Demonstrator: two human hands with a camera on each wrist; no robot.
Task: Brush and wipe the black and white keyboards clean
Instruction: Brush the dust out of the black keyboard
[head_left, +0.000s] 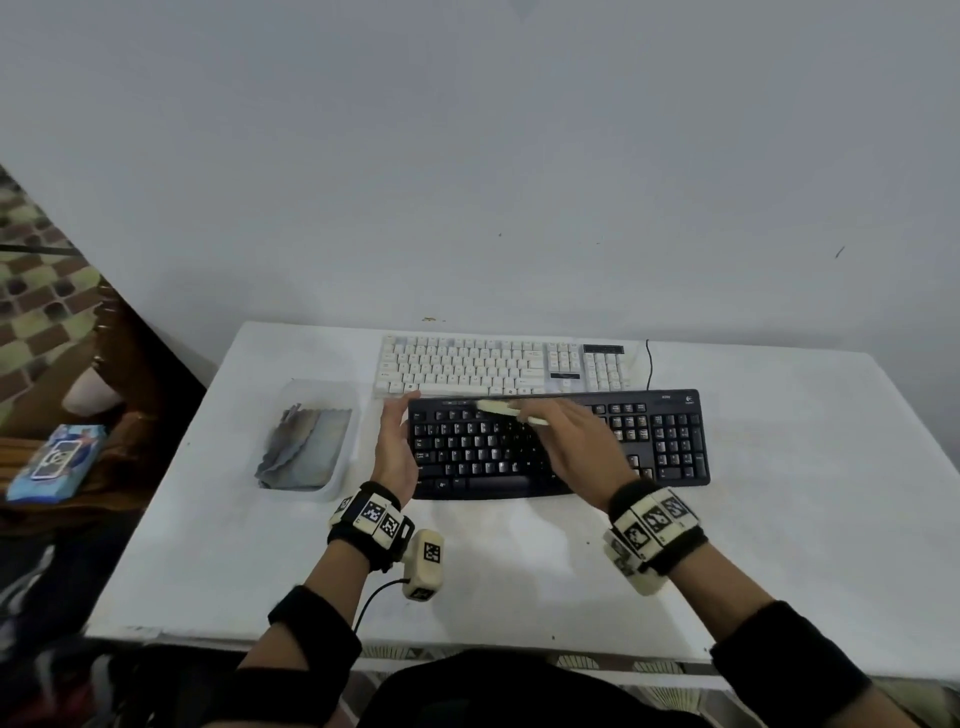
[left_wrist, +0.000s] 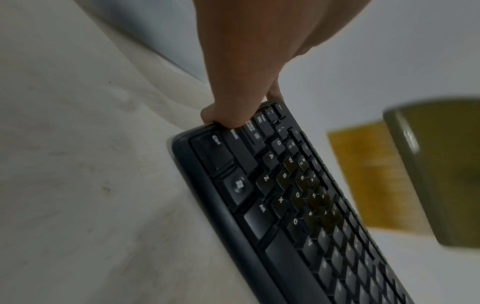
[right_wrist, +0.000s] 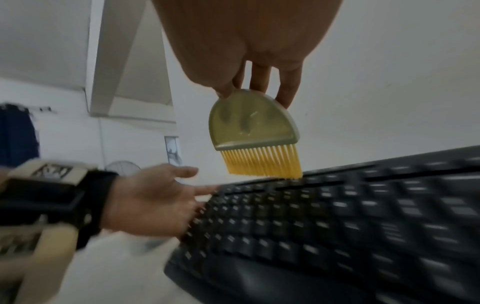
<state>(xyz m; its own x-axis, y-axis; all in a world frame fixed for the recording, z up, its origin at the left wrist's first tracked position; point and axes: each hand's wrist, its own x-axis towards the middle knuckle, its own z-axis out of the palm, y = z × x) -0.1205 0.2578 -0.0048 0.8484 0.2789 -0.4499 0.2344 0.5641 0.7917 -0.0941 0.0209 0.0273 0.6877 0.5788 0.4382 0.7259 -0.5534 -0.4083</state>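
Note:
The black keyboard (head_left: 561, 452) lies mid-table, and the white keyboard (head_left: 498, 366) sits just behind it. My left hand (head_left: 397, 441) is open, its straight fingers (left_wrist: 231, 115) touching the black keyboard's (left_wrist: 298, 216) left edge. My right hand (head_left: 571, 441) hovers over the keys and pinches a small brush (head_left: 501, 407) by its handle. The brush (right_wrist: 252, 123) has a half-round olive handle and yellow bristles (right_wrist: 262, 162). Their tips meet the far top row of the black keyboard (right_wrist: 337, 216). The left hand (right_wrist: 153, 201) shows palm up beside that keyboard.
A clear plastic tub (head_left: 343, 467) with grey cloths stands left of the keyboards. The white keyboard's cable (head_left: 648, 364) runs toward the wall. A blue packet (head_left: 57, 462) lies on brown furniture off the table's left edge. Bare tabletop (head_left: 519, 561) stretches in front of the keyboards.

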